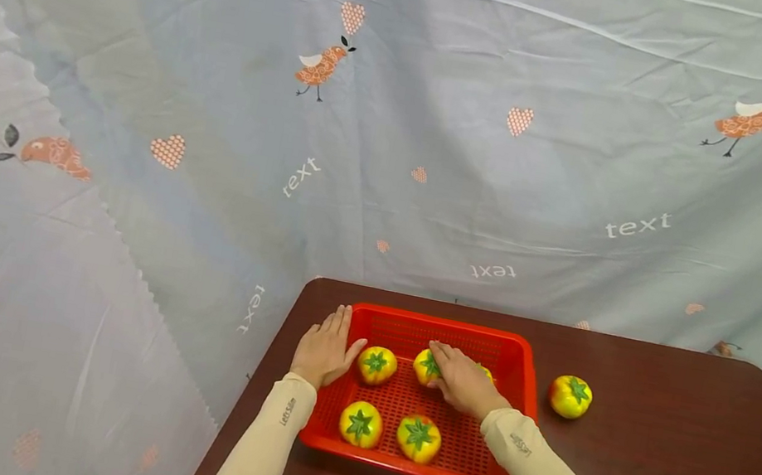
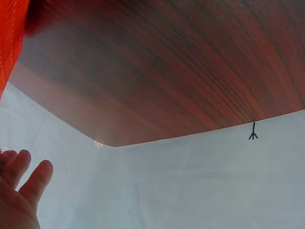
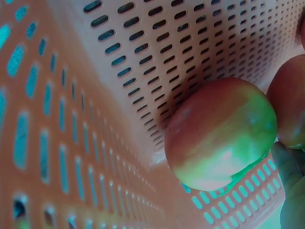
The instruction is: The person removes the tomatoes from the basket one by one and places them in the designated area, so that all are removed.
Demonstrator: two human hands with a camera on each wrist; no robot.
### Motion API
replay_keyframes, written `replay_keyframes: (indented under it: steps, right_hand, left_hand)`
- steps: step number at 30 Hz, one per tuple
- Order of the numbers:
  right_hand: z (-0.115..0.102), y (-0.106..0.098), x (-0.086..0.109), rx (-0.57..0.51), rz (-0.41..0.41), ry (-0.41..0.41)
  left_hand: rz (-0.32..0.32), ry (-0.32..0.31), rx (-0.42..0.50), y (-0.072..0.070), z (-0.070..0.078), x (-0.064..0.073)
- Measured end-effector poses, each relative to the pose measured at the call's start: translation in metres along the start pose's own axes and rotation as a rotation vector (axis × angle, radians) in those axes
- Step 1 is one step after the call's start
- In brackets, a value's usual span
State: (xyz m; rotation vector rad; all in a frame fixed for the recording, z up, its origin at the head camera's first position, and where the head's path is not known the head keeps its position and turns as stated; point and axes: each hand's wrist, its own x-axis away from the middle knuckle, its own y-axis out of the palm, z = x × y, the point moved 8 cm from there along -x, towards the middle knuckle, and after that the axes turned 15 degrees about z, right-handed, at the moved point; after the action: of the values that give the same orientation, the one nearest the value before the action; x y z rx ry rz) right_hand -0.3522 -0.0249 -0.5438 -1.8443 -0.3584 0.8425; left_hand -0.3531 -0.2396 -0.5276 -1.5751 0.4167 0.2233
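Observation:
A red plastic basket (image 1: 381, 463) holds several yellow-and-red tomatoes with green star-shaped leaves, among them a front-left tomato (image 1: 354, 435) and a front-middle tomato (image 1: 422, 451). Flat along the basket's left rim lies my left hand (image 1: 321, 348), fingers extended, thumb pointing at the back-left tomato (image 1: 389, 369). My right hand (image 1: 466, 380) reaches inside and holds the back-middle tomato (image 1: 422, 366) between fingers and thumb. Partly hidden behind that hand is another tomato (image 1: 485, 371), which looms large in the right wrist view, close to the thumb.
One more tomato (image 1: 569, 397) lies outside the basket, to its right. Everything stands on a dark brown wooden table (image 1: 663, 453) with rounded corners. A grey-blue printed curtain (image 1: 455, 157) hangs behind the table and along its left side.

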Motion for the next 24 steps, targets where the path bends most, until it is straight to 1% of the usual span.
replay_keyframes:
  steps: [7,15,19,24]
  right_hand:
    - [0.005,-0.008,0.005,0.008,0.016,0.002]
    - [0.001,-0.018,0.003,0.014,0.062,-0.044]
    - [-0.002,-0.023,0.003,0.013,0.077,-0.051]
    - [-0.002,-0.028,0.003,0.005,0.071,-0.019]
  left_hand:
    - [-0.016,-0.008,0.012,0.001,0.002,0.004]
    - [0.004,0.006,0.006,-0.001,0.001,0.004]
    - [0.006,0.005,0.007,-0.002,0.0,0.005]
    - [0.003,0.007,0.015,-0.001,-0.001,0.004]
